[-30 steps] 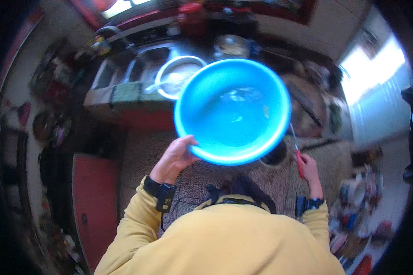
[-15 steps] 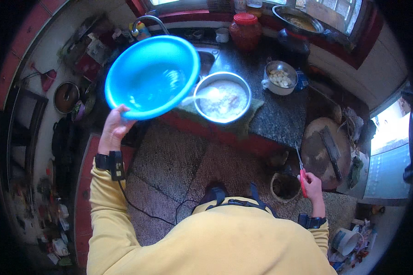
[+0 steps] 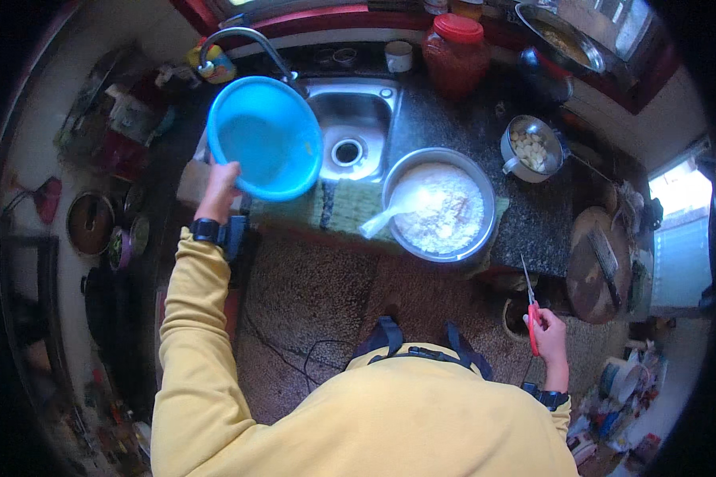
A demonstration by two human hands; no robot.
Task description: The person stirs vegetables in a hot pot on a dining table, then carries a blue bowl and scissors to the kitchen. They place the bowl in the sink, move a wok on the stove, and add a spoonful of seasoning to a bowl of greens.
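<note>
A light blue plastic basin [image 3: 270, 135] is tilted above the left side of the sink, gripped at its near rim by my left hand [image 3: 219, 191]. To the right, my right hand [image 3: 550, 334] holds red-handled scissors [image 3: 533, 318] by the handles, blades pointing away from me past the counter's front edge. Between my hands, a round metal pot [image 3: 490, 203] stands on a green cloth [image 3: 350, 211] at the counter edge. White flour-like powder [image 3: 453, 219] fills much of it. A pale spoon or scoop [image 3: 390, 213] leans out over its left rim.
The metal sink [image 3: 366, 111] with its curved faucet [image 3: 250, 33] lies behind the pot. A red lidded jar [image 3: 456, 60], a white mug [image 3: 398, 57] and a pot of pale pieces [image 3: 533, 151] stand farther back. At right, a cleaver [image 3: 605, 258] rests on a round chopping board [image 3: 585, 278].
The view has shifted, and more of the sink shows. My left hand has moved the basin away from the pot, to the left. The scissors stay in my right hand.
</note>
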